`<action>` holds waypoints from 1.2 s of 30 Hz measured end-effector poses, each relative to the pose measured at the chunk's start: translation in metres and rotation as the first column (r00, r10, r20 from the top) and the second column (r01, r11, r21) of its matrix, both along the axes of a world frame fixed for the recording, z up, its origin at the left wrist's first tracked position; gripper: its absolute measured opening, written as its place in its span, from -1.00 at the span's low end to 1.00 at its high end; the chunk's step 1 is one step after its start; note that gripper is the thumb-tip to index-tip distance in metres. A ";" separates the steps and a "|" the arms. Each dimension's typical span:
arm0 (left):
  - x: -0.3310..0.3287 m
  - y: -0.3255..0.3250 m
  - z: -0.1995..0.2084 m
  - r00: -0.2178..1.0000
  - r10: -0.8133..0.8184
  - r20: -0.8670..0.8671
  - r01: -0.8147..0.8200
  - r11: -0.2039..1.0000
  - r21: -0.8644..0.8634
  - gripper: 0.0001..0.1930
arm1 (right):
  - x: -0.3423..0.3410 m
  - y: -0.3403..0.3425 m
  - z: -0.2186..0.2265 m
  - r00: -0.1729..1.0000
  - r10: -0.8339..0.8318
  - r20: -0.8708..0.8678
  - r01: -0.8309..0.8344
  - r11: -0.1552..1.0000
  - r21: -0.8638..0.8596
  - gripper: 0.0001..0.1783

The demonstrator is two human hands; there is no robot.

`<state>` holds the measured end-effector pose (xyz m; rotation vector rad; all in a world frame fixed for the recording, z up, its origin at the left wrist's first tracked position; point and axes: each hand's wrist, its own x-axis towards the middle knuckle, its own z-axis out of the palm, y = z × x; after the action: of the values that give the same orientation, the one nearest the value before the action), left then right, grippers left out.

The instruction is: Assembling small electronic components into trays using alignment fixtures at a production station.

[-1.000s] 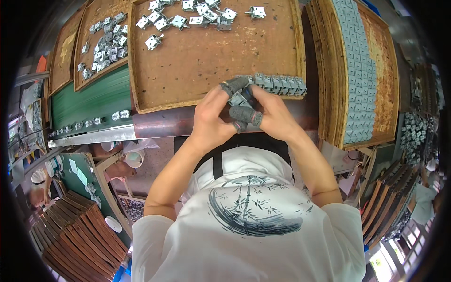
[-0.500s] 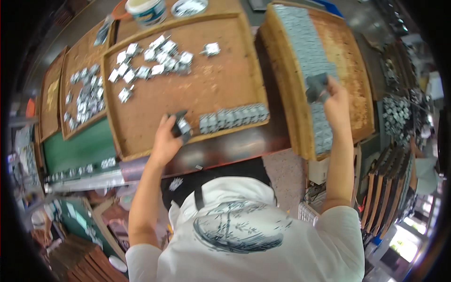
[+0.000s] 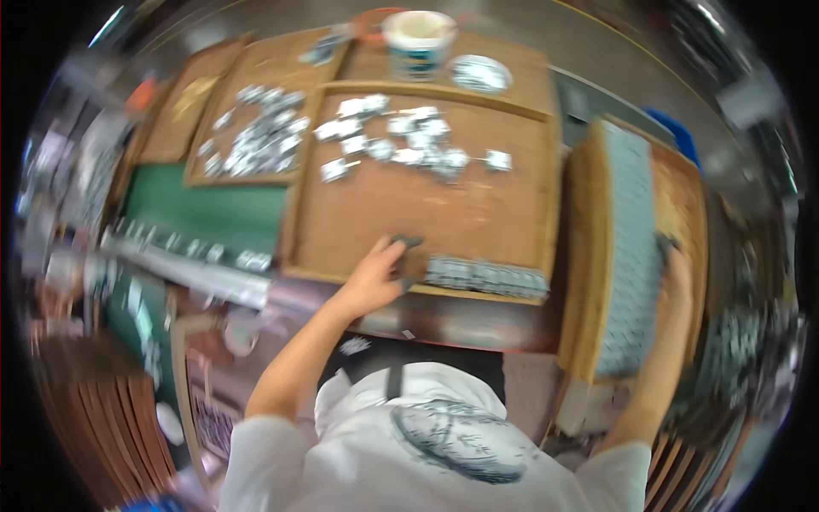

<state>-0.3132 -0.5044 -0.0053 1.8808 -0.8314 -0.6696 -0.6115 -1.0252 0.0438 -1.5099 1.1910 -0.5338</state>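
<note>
My left hand is over the near edge of a wooden tray, its dark-covered thumb and forefinger apart, with no part visible between them. Just to its right, a tight row of small grey metal parts lines the tray's front rim. Loose shiny metal pieces are scattered over the tray's far half. My right hand reaches over a stack of wooden trays on the right, beside a wide band of closely set grey parts. Blur smears its fingers and whatever may be in them.
A white bucket and a round dish of small pieces stand beyond the tray. Leftward is another tray with loose metal parts, above a green surface. Brown boards stand at lower left.
The whole view has shifted, moving the trays right and down in the picture. The silver part seen at my left fingers no longer shows there. My right hand has moved nearer along the band's right side.
</note>
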 end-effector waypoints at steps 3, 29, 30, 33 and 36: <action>0.019 0.040 0.005 0.927 0.179 0.329 -0.226 0.968 0.110 -0.62 | -0.042 -0.049 -0.016 0.987 -0.084 0.138 0.096 0.992 -0.087 -0.69; 0.012 0.123 0.025 0.650 0.297 -0.700 -0.699 0.594 -0.398 -0.65 | 0.169 0.372 -0.001 0.706 0.539 0.459 -0.629 0.775 0.057 -0.65; 0.002 0.111 0.028 0.731 0.285 -0.620 -0.626 0.643 -0.441 -0.65 | 0.171 0.378 0.000 0.706 0.554 0.441 -0.645 0.760 0.078 -0.64; -0.020 0.092 0.033 0.771 0.209 -0.601 -0.539 0.716 -0.442 -0.64 | 0.177 0.391 0.005 0.717 0.524 0.459 -0.640 0.756 0.137 -0.63; -0.030 0.081 0.039 0.803 0.096 -0.588 -0.453 0.740 -0.497 -0.62 | 0.177 0.406 0.016 0.651 0.499 0.572 -0.682 0.714 0.154 -0.56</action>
<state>-0.3436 -0.4232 0.0336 1.0898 -0.3106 -0.5794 -0.4343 -0.6187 0.0594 -1.2382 0.2982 -0.1948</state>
